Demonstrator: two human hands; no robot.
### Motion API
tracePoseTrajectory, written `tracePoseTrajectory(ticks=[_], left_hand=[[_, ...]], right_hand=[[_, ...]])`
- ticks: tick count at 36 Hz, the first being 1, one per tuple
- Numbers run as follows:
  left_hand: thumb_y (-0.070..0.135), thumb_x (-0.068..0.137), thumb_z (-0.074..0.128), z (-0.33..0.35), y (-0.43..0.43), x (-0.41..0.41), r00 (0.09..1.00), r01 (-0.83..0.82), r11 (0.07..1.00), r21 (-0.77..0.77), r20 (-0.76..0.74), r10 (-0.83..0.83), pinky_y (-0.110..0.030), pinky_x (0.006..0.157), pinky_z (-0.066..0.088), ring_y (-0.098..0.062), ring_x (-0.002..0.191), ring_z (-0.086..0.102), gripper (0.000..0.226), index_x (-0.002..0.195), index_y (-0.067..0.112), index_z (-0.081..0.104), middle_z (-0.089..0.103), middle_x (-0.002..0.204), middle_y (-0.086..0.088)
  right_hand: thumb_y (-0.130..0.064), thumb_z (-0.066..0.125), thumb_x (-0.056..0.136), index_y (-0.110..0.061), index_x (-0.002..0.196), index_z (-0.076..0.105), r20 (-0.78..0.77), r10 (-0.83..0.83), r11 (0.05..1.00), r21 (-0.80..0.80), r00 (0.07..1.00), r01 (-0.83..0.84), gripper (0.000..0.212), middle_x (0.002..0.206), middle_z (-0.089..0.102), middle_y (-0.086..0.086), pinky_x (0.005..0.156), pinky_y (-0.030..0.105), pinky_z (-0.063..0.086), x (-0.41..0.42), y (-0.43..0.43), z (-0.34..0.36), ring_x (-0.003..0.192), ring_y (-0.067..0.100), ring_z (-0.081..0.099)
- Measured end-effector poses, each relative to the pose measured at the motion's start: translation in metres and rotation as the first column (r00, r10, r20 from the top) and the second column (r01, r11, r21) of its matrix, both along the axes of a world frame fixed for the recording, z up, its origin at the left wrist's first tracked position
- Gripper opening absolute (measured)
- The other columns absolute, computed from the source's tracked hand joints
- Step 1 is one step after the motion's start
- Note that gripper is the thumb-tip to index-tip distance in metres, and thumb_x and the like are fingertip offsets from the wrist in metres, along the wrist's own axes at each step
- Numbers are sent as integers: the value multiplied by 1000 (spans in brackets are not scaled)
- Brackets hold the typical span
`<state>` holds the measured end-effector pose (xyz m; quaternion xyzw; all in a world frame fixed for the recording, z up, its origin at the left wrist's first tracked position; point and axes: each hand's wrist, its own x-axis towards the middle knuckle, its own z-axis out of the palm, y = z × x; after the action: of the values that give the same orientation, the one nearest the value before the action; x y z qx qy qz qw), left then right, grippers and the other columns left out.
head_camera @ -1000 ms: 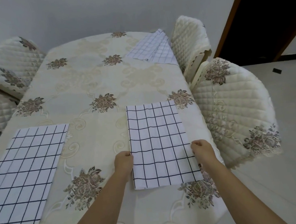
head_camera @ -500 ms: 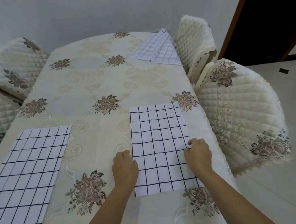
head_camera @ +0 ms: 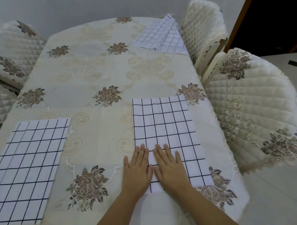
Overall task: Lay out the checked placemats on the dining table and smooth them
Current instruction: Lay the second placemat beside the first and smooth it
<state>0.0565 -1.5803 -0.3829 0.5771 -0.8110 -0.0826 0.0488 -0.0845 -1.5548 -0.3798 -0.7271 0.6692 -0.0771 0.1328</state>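
A white placemat with a dark check lies flat on the dining table, near its right edge. My left hand and my right hand press side by side on its near half, fingers straight and palms down. The left hand overlaps the mat's left edge. A second checked placemat lies flat at the near left. More checked placemats sit loosely piled at the far right corner.
The table wears a cream cloth with brown flower motifs. Quilted cream chairs stand at the right, far right and left. A dark doorway opens at the upper right above pale floor.
Both hands left the mat's side edges and came together flat on its near middle. The view shifted slightly closer to the table.
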Motion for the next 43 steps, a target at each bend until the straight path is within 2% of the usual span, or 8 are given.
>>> tracePoseTrajectory(ticks=[5, 13, 19, 25, 27, 31, 36, 43], left_hand=[[41, 88, 32, 6, 0, 5, 1000, -25, 999, 34, -10, 25, -51, 102, 35, -8, 144, -5, 61, 142, 14, 29, 13, 156, 2], [45, 97, 3, 9, -2, 13, 997, -71, 995, 68, 32, 69, -54, 96, 38, -7, 144, -5, 61, 139, 11, 32, 40, 145, -6], [33, 88, 32, 17, -14, 3, 998, -61, 998, 1, -2, 61, -57, 92, 43, -31, 127, 45, 47, 117, 6, 59, 55, 132, -14], [29, 82, 32, 33, -51, -19, 996, 68, 997, 48, 60, -71, -51, 87, 49, -25, 119, 56, 51, 114, 7, 66, 59, 128, -9], [33, 83, 24, 38, -59, -28, 997, 38, 994, 106, 63, -45, -49, 94, 45, -24, 125, 50, 60, 122, 6, 60, 52, 136, -10], [43, 92, -1, 30, -70, -32, 986, -34, 972, 231, 165, -4, -44, 116, 2, -20, 145, -7, 67, 149, 8, 1, -9, 157, -5], [37, 94, 20, 19, -75, -20, 993, -63, 981, 185, 105, 44, -50, 88, 48, -24, 122, 53, 58, 125, 5, 57, 52, 135, -11], [47, 97, 4, 8, -76, -6, 995, -53, 992, 113, 93, 43, -56, 95, 39, -17, 145, 2, 61, 140, 15, 32, 38, 147, -9]], right_hand=[[-42, 18, 97, -17, 146, 25, -10, -87, 996, -23, 996, 87, 55, 152, 26, -3, 109, 44, 12, -34, 4, 2, 145, 16, 0], [-51, -2, 95, -13, 144, 27, -51, -279, 960, -20, 959, 279, 69, 151, 24, 0, 104, 56, 29, -96, 12, 6, 138, 22, 26], [-33, 32, 84, -1, 122, 58, -80, -364, 930, -84, 928, 358, 56, 132, 55, 17, 89, 69, 35, -87, -11, 18, 120, 39, 52], [-32, 34, 81, -4, 118, 62, -89, -215, 976, -48, 973, 211, 54, 128, 59, 15, 85, 63, 43, -45, -55, 35, 117, 36, 56], [-31, 35, 79, -7, 116, 63, -93, -147, 989, -8, 985, 147, 53, 127, 60, 12, 83, 59, 47, -31, -66, 37, 115, 33, 58], [-33, 35, 77, -11, 115, 65, -93, -55, 997, 42, 994, 59, 53, 127, 61, 8, 84, 54, 49, -10, -82, 36, 116, 29, 59], [-33, 35, 78, -12, 117, 65, -92, -4, 997, 71, 996, 10, 53, 128, 60, 6, 84, 52, 49, 2, -92, 29, 116, 28, 58], [-36, 34, 86, -15, 130, 51, -57, -12, 999, 46, 998, 15, 51, 138, 51, 4, 91, 54, 45, -10, -94, 13, 128, 26, 46]])
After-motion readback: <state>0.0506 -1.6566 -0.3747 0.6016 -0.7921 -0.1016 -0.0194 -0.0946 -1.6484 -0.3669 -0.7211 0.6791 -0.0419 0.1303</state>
